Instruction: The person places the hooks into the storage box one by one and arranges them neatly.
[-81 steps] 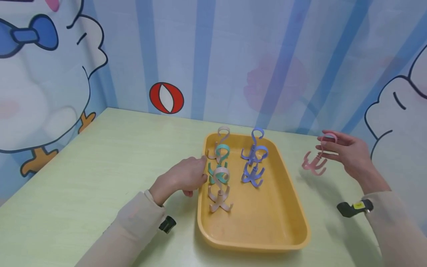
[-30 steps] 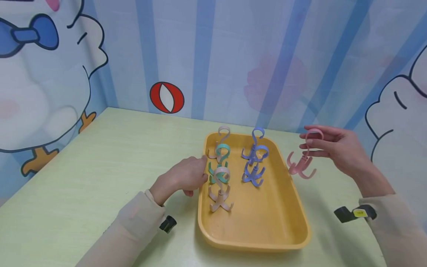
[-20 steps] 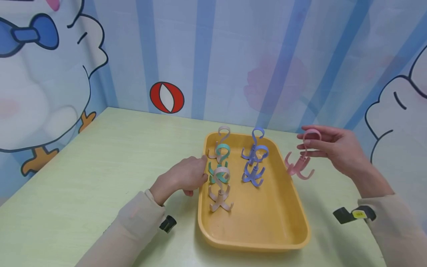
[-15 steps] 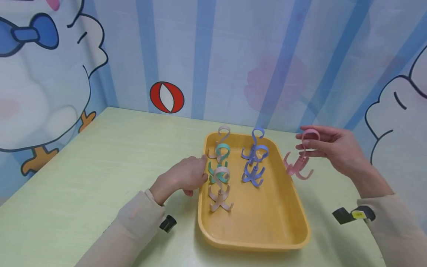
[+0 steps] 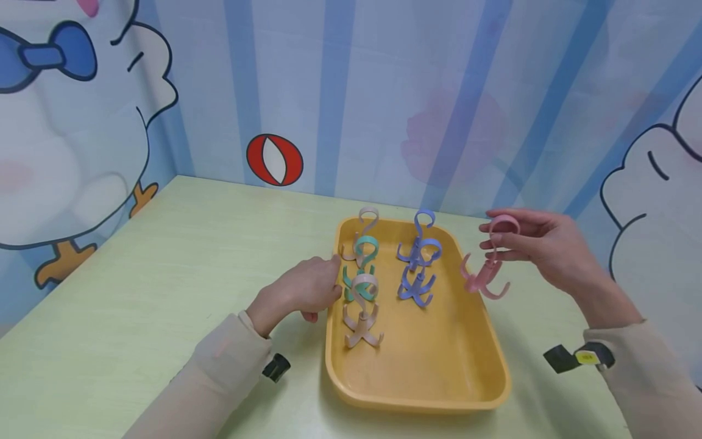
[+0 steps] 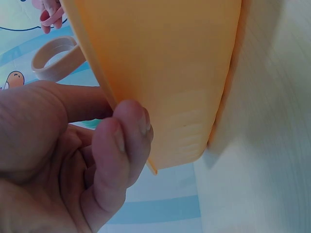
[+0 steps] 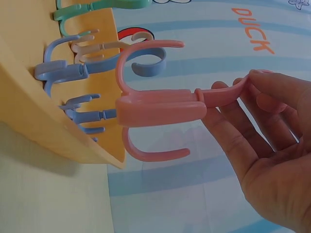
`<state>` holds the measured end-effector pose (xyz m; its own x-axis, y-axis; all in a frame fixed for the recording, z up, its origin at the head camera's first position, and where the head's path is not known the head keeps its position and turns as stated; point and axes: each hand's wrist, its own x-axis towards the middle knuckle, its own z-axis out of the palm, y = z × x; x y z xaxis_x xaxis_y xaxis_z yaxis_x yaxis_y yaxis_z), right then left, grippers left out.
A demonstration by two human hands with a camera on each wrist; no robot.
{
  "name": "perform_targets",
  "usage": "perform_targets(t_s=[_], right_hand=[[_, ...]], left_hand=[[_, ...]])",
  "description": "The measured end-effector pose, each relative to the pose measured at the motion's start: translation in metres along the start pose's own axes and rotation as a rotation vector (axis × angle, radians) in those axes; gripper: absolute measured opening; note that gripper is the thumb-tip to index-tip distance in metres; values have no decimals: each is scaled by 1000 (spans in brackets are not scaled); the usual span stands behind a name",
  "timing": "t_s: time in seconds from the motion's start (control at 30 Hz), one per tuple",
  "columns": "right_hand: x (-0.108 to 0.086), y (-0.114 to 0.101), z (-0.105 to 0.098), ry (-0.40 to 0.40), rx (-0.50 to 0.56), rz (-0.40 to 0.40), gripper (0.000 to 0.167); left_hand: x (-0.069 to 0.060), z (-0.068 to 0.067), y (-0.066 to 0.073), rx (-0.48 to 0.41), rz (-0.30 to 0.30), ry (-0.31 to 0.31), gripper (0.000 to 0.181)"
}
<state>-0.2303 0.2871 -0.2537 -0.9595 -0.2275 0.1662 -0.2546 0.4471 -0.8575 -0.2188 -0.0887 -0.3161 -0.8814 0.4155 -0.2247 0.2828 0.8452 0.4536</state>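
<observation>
My right hand pinches the curved neck of a pink four-claw hanging hook, which hangs upright just over the right rim of a yellow tray. Its claws point away from my palm in the right wrist view, where thumb and fingers meet on the pink hook's stem. My left hand grips the tray's left rim; in the left wrist view fingertips press the outer wall. Inside the tray stand two blue hooks on the right, and a teal hook between two beige hooks on the left.
The tray rests on a pale green table. Behind rises a blue striped backdrop with cartoon prints. Black wrist cameras jut from both sleeves.
My right hand has carried the pink hook leftward, from beside the tray to over its right rim. The left hand and the hooks inside have stayed put.
</observation>
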Motion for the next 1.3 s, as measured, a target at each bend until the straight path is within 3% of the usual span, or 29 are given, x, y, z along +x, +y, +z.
perform_targets(t_s=[0.2, 0.6, 0.8, 1.3], right_hand=[[-3, -4, 3, -64, 7, -35, 41], [-8, -4, 19, -100, 0, -120, 36], [-12, -5, 28, -120, -4, -120, 35], [-21, -1, 52, -209, 129, -112, 32]], left_hand=[[1, 0, 0, 4, 1, 0, 62], [1, 0, -1, 7, -1, -1, 63], [1, 0, -1, 5, 2, -2, 64], [0, -1, 0, 4, -2, -5, 63]])
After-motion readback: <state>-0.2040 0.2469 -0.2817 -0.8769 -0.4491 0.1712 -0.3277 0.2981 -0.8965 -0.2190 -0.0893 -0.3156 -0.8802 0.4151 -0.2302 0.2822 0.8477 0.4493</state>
